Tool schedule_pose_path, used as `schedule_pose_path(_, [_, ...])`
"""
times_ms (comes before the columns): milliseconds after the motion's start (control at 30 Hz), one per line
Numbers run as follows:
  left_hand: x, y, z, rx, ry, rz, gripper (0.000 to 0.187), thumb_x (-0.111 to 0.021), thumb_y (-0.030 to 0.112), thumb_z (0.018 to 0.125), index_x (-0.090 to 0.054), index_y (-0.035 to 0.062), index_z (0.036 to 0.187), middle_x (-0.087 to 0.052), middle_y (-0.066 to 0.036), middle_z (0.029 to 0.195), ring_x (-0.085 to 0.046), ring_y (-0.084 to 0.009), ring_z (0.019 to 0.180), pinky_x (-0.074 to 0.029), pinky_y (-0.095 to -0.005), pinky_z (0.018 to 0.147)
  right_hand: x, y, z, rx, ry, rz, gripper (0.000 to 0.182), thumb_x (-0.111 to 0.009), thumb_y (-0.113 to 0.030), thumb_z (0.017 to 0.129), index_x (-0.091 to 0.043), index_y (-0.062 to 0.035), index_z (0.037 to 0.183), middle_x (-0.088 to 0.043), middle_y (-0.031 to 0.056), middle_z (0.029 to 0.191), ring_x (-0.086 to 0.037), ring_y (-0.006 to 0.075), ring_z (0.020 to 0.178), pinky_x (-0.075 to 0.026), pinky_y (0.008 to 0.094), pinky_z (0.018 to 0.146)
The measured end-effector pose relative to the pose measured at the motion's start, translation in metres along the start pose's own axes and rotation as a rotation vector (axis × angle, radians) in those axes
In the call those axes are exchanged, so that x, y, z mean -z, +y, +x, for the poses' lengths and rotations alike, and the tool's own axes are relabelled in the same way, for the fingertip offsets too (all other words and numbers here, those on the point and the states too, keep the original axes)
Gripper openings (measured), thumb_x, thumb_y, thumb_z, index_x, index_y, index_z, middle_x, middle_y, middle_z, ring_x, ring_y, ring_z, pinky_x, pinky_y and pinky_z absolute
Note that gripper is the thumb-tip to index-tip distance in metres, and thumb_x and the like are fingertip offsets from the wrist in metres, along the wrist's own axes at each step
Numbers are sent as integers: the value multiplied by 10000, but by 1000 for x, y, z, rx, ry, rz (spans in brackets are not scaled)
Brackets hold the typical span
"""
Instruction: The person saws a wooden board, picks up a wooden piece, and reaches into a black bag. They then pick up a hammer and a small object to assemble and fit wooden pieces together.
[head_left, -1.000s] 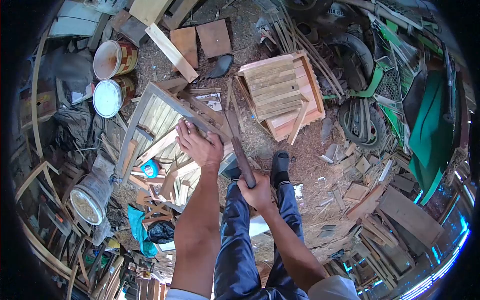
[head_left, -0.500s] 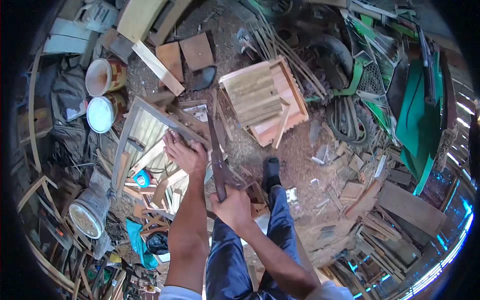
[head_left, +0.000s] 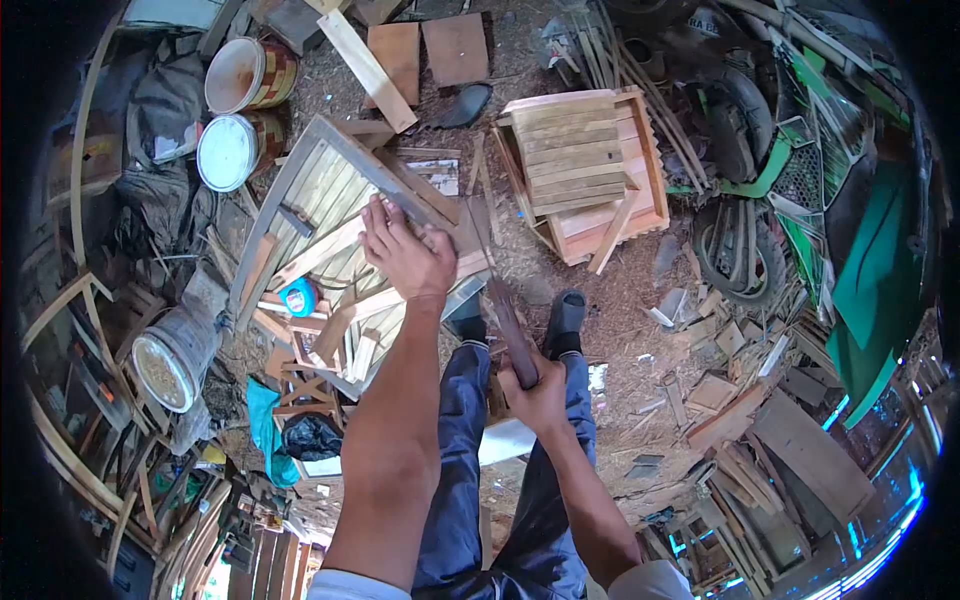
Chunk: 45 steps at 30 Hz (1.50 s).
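Note:
My right hand (head_left: 537, 397) is wrapped around the handle of a handsaw (head_left: 511, 325), whose long blade points away from me, past the right edge of the workbench. My left hand (head_left: 410, 255) lies over a pale wooden strip (head_left: 325, 254), fingers bent across it and holding it down. The saw blade runs close to the right of that hand, near the strip's end; whether the teeth touch the wood I cannot make out. Beneath is a slatted workbench (head_left: 334, 172) with a grey frame. A blue tape measure (head_left: 298, 297) and several wood offcuts lie on it.
A partly built wooden box (head_left: 575, 165) stands on the floor ahead. Two paint buckets (head_left: 228, 152) and a white pail (head_left: 165, 370) are at left. Tyres (head_left: 740, 250), green panels (head_left: 868, 290) and scrap boards (head_left: 810, 450) crowd the right.
The saw in my right hand has been drawn back toward me and slightly right. The camera view has shifted, and my left hand stays on the strip.

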<state>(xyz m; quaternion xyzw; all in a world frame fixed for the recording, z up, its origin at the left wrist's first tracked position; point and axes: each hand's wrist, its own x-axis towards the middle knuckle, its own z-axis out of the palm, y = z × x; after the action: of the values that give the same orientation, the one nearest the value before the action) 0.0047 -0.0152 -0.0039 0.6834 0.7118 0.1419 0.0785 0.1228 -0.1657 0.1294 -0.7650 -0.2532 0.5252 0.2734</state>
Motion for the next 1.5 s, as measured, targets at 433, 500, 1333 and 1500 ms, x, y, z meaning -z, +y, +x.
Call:
schedule_pose_path(433, [3,-2,-1,-18,-29,-51,579,-551,228,787,-452,-52,1284,-359,-247,1472,-260,-403,1412,-153,-572,1135,-22,-45,5,61,30,-426,264,-679,-168,764,-648,-11,974,-638,196,685,-644,385,611,-509,440,570])
schedule_pose_path(500, [-2,0,14,-36,12,-53,592,-551,223,787,-442,-59,1296,-352,-249,1477,-254,-402,1415,-142,-570,1139,-37,-37,32,54,21,-395,380,-703,-170,749,-622,-1,1080,-665,195,763,-633,426,677,-525,482,646])
schedule_pose_path(1333, [2,-2,-3,-38,-38,-49,608,-576,191,774,-381,-35,1304,-333,-246,1469,-245,-436,1399,-162,-591,1121,43,-148,-68,-294,-85,-297,196,-670,-150,787,-641,43,809,-603,164,573,-660,198,541,-485,353,501])
schedule_pose_path(1500, [1,-1,-1,-14,-50,-48,610,-576,197,752,-399,-29,1291,-342,-242,1481,-243,-420,1411,-125,-575,1144,-20,-75,4,-78,85,-387,213,-703,-182,749,-652,23,765,-642,209,644,-673,367,616,-516,414,555])
